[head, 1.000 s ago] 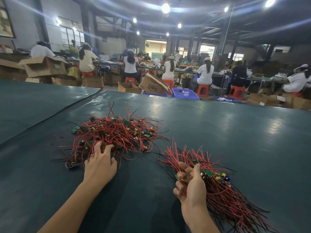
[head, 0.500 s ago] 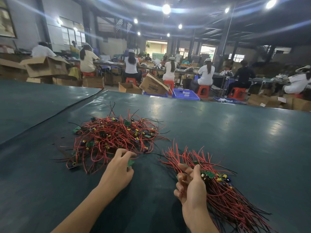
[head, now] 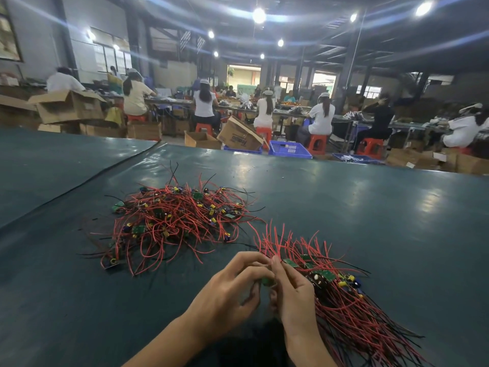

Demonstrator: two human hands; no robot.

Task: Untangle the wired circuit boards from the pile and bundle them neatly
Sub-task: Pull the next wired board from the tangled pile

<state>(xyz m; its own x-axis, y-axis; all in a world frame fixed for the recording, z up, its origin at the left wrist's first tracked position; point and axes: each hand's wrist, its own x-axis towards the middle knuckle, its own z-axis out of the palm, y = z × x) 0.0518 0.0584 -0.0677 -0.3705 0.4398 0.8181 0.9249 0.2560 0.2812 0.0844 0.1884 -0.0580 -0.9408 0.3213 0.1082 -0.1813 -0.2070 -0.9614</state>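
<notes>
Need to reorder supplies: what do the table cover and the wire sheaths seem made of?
Table cover: likely vinyl or rubber sheet, dark teal, glossy; it mirrors the ceiling lamps. Wire sheaths: probably flexible plastic insulation, red and black, bending freely.

table cover [head: 344, 207]: glossy, smooth | stools [head: 316, 144]: plastic | boxes [head: 239, 135]: cardboard

Left hand [head: 227, 295] and right hand [head: 294, 296] pinch a green board [head: 267, 281] just beside the bundle [head: 344, 305], near the pile [head: 172, 221].

left grip [head: 230, 295]: bare | right grip [head: 294, 298]: bare | forearms [head: 169, 337]: bare
</notes>
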